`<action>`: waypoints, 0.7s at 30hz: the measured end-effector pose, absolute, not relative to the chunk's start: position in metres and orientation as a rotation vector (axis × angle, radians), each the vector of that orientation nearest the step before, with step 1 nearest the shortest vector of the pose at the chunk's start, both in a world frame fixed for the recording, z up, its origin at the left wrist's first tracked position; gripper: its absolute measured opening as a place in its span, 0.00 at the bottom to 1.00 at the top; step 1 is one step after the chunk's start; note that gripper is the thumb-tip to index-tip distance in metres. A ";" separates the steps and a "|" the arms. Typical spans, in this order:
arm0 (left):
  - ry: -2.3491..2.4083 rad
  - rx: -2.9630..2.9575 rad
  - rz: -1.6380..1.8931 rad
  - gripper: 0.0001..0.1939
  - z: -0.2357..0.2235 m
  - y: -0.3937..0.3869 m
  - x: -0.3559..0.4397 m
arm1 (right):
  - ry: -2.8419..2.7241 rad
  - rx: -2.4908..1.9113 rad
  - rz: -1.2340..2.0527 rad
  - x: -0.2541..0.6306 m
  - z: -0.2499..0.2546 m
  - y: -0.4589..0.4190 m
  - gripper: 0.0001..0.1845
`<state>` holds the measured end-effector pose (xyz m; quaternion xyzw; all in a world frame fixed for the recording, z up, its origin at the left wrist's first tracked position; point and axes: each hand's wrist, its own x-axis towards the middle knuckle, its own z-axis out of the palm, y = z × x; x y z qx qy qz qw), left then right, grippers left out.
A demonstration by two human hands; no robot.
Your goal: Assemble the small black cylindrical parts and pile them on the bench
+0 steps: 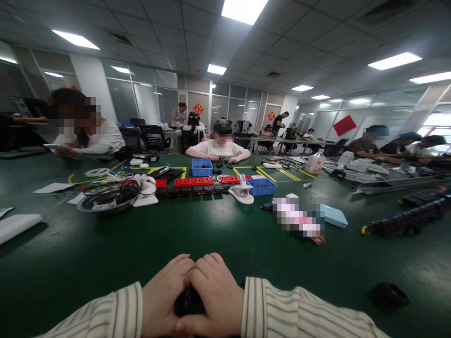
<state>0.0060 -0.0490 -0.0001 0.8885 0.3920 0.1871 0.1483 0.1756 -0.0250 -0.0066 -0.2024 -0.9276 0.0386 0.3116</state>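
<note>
Black rounded object, bottom centre of the frame: sits clasped between left hand and right hand, mostly hidden, with fingers together over its top, probably to steady it from both sides.

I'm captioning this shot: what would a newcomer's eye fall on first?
Probably the left hand and right hand, together around a black object at bottom centre. Beyond, red blocks form a row on the green table, with one blue tray behind them.
</note>
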 end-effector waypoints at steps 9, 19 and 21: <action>0.967 2.508 0.505 0.25 -0.001 -0.037 0.002 | -2.614 -0.143 0.135 0.180 0.003 -0.024 0.12; 0.977 2.446 0.555 0.38 -0.001 -0.038 -0.001 | -2.422 -0.255 0.232 0.179 0.000 -0.021 0.28; 1.002 2.485 0.578 0.36 -0.003 -0.039 -0.002 | -2.392 -0.395 0.215 0.178 -0.003 -0.021 0.32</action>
